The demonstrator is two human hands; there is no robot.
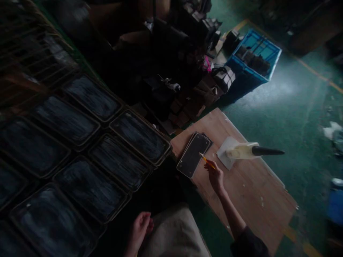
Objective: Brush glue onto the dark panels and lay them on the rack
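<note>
In my right hand [214,175] is a thin orange-handled brush [209,161], gripped between the fingers. Its pale tip is over the right edge of a dark rectangular plate [194,153] with rounded corners and small marks near its ends. Another dark plate [208,136] shows partly underneath. Both lie on a wooden board [241,192]. Right of the plates, a cream bottle [242,150] with a long dark nozzle stands on a white sheet [226,159]. My left hand [140,228] hovers beside my lap, fingers loosely curled, and nothing shows in it.
Rows of dark, rounded rectangular trays [89,187] with smeared, greyish surfaces fill the left side. Beyond the board stand a blue crate [246,76] with dark pieces inside and stacked bundles [211,85]. A blue container [336,201] sits at the right on the green floor [294,132].
</note>
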